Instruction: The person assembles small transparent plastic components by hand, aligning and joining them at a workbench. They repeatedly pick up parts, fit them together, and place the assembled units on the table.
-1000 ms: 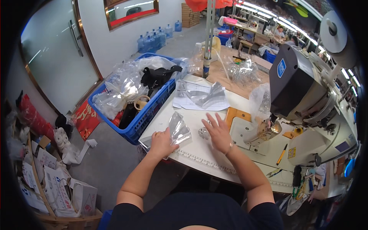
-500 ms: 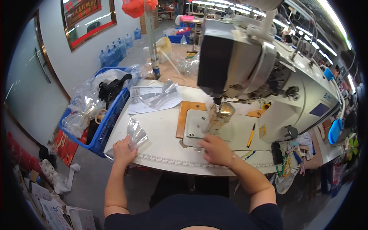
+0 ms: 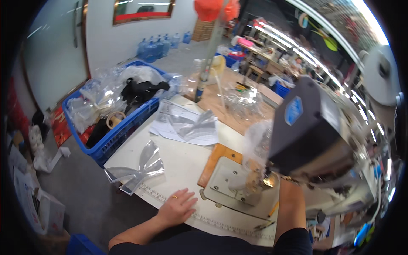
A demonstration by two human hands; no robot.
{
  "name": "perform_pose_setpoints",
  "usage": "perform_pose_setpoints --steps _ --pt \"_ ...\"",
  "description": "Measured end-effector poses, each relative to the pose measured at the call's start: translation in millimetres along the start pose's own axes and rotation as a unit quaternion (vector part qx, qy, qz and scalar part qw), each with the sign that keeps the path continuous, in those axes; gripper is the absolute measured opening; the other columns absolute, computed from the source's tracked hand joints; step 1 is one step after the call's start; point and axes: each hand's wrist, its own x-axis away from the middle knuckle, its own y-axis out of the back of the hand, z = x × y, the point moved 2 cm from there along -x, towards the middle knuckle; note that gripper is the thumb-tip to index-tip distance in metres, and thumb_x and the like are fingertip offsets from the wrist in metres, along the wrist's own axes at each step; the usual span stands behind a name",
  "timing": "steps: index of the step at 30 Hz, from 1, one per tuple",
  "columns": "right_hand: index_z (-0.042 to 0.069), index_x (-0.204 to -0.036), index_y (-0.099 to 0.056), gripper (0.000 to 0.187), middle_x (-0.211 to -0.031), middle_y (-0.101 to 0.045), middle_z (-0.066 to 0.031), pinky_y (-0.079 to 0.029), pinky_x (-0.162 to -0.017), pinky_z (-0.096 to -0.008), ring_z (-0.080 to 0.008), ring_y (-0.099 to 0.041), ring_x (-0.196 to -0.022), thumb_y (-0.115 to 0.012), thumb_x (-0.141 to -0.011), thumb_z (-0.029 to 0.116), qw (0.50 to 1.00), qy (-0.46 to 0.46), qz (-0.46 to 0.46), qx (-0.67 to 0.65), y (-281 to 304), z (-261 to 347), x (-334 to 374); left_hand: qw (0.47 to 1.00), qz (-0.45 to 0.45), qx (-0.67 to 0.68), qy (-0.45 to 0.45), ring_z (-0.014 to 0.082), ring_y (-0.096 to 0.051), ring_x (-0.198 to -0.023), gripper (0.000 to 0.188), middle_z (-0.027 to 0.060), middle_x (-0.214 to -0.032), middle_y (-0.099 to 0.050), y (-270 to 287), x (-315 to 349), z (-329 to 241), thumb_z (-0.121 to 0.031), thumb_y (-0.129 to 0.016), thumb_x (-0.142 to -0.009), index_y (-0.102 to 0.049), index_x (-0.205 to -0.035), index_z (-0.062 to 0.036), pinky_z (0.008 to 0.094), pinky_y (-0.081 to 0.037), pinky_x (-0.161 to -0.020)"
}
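Observation:
My left hand (image 3: 177, 207) lies palm down on the white table (image 3: 187, 170) near its front edge, fingers apart, holding nothing. A clear plastic piece shaped like a bow (image 3: 146, 168) rests at the table's left edge, beyond that hand. Another similar clear piece (image 3: 199, 125) lies on white paper sheets (image 3: 166, 121) farther back. My right forearm (image 3: 291, 208) reaches up to the sewing machine (image 3: 312, 127). The machine's dark head hides my right hand and whatever it touches. Below the needle area is a metal plate (image 3: 225, 180) with a wooden border.
A blue basket (image 3: 123, 138) with plastic bags, black cloth and a tape roll stands left of the table. A measuring tape (image 3: 208, 221) runs along the front edge. A yellow pen (image 3: 273, 209) lies near my right arm. A post (image 3: 208, 68) rises behind the table.
My left hand has let go of the clear plastic piece and moved right along the table. My right hand has gone from the front of the plate to behind the machine head. The view has turned.

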Motion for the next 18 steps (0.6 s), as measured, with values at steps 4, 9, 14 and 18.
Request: perform_pose_setpoints --steps 4,9,14,18 --pt "0.003 -0.128 -0.048 0.079 -0.130 -0.048 -0.0172 -0.043 -0.094 -0.0365 -0.0313 -0.047 -0.119 -0.079 -0.061 0.033 0.995 0.081 0.056 -0.006 -8.3 41.4 -80.2 0.998 -0.056 0.018 0.010 0.0244 -0.063 -0.096 0.023 0.0050 -0.098 -0.066 3.1 -0.1 0.5 -0.019 -0.071 -0.079 -0.066 -0.098 -0.0075 0.0329 -0.051 -0.084" --pt "0.003 -0.135 -0.042 0.100 -0.140 -0.043 -0.0185 -0.040 -0.102 -0.0362 -0.0312 -0.041 -0.131 -0.087 -0.055 0.041 0.981 0.157 0.106 -0.051 2.6 56.3 -102.3 0.998 -0.056 -0.003 0.015 0.0180 -0.064 -0.091 0.021 -0.0003 -0.093 -0.067 -4.1 0.3 9.6 -0.021 -0.071 -0.079 -0.068 -0.098 -0.0104 0.0284 -0.052 -0.079" --pt "0.003 -0.140 -0.039 0.111 -0.138 -0.046 -0.0196 -0.039 -0.103 -0.0360 -0.0328 -0.044 -0.129 -0.089 -0.048 0.040 1.000 -0.008 -0.017 -0.008 -1.4 30.7 -101.7 0.999 -0.039 -0.012 0.021 0.0146 -0.063 -0.093 0.022 -0.0040 -0.094 -0.065 -5.7 -1.7 14.5 -0.024 -0.070 -0.081 -0.069 -0.100 -0.0134 0.0268 -0.049 -0.080" --pt "0.003 -0.140 -0.041 0.107 -0.133 -0.052 -0.0213 -0.041 -0.102 -0.0358 -0.0335 -0.050 -0.123 -0.086 -0.052 0.043 0.995 -0.009 0.071 -0.073 -3.7 35.8 -108.4 0.999 -0.019 -0.015 0.034 0.0137 -0.062 -0.094 0.024 -0.0049 -0.095 -0.065 -5.0 -1.0 15.5 -0.025 -0.069 -0.082 -0.068 -0.103 -0.0137 0.0261 -0.048 -0.080"
